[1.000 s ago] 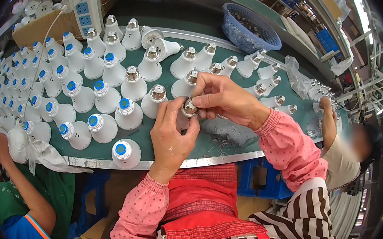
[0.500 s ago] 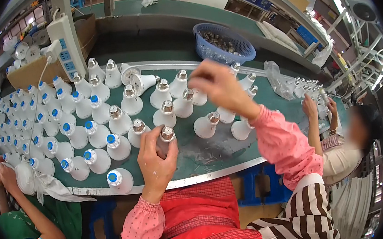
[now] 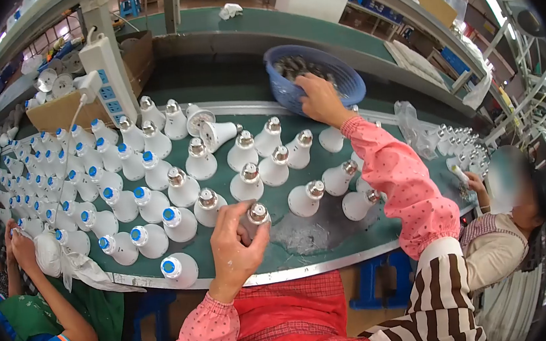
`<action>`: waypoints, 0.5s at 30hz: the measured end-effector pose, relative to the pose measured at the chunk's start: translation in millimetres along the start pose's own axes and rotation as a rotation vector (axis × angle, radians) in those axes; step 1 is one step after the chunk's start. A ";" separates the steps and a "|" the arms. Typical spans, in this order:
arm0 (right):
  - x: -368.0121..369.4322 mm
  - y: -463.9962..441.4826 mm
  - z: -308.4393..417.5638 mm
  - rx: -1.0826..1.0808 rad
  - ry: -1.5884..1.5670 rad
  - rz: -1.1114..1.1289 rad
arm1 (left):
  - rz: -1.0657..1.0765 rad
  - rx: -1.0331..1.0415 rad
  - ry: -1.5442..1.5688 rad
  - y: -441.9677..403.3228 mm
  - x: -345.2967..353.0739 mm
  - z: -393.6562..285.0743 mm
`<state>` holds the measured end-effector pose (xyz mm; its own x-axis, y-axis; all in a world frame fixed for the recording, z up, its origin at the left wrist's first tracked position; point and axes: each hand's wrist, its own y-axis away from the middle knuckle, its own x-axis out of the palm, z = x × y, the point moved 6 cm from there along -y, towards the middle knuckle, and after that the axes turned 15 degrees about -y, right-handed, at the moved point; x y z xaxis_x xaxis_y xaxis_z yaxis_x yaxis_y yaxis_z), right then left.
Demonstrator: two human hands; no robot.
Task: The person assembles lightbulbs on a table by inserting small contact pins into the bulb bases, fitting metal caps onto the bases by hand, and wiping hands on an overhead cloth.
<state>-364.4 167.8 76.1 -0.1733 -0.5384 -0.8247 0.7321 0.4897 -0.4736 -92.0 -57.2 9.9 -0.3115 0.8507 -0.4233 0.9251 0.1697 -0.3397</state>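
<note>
My left hand (image 3: pixel 236 249) is closed around a light bulb (image 3: pixel 259 214) with a silver metal screw cap, upright near the table's front edge. At the back of the table my right hand (image 3: pixel 323 100) grips the near rim of a blue plastic basket (image 3: pixel 347 89), fingers bent over the edge. The basket tilts and holds many small metallic pieces, too small to make out. Around my left hand stand several white bulbs with silver caps, such as one bulb (image 3: pixel 306 199) to its right. To the left stand many white bulbs with blue tops (image 3: pixel 179 270).
A power strip (image 3: pixel 108 81) with a white cord stands at the back left beside a cardboard box (image 3: pixel 57 115). A clear plastic bag (image 3: pixel 413 127) lies at right. Co-workers' hands are at work on the left (image 3: pixel 23 250) and right (image 3: pixel 476 184).
My right hand has moved back from above the bulbs to the basket's rim. The basket has shifted left and tilted. My left hand keeps its bulb. The whole view has shifted slightly.
</note>
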 end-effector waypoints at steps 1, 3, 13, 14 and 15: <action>3.1 1.1 10.1 0.009 -0.033 0.046 | 0.006 -0.014 0.005 1.0 0.6 1.2; 5.5 0.7 31.2 -0.054 -0.101 0.149 | 0.003 -0.003 0.005 0.7 1.9 2.0; -83.5 90.6 129.7 0.040 -0.435 -0.121 | -0.035 0.046 0.041 8.0 1.4 -15.7; -84.7 117.0 137.3 0.097 -0.447 -0.146 | -0.030 0.058 0.046 7.0 4.6 -18.6; -82.0 145.9 144.7 0.153 -0.461 -0.173 | -0.011 0.059 0.053 6.3 9.2 -19.5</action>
<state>-148.1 184.2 119.4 -0.0169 -0.8657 -0.5003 0.8123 0.2798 -0.5117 -84.8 -38.7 20.3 -0.3083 0.8743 -0.3749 0.9068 0.1509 -0.3936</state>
